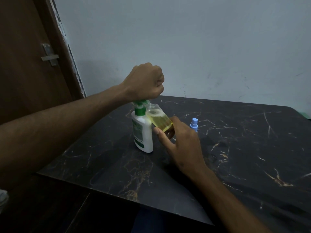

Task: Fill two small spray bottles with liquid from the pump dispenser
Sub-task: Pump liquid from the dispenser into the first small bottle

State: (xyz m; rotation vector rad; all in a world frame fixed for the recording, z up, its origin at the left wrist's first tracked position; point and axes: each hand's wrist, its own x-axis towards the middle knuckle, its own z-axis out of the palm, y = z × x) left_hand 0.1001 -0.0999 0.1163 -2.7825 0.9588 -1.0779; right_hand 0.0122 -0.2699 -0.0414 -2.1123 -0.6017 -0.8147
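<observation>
Head view: left hand (146, 82), curled into a fist, is pressing on the green pump of the white dispenser (143, 132) standing on the dark marble table (244, 157). Green label print is too blurred to read. Right hand (178, 140) is gripping a tilted clear bottle (160, 120) of yellow liquid, mouth at the spout. Blue spray cap (194, 124) is sitting just behind the right hand.
</observation>
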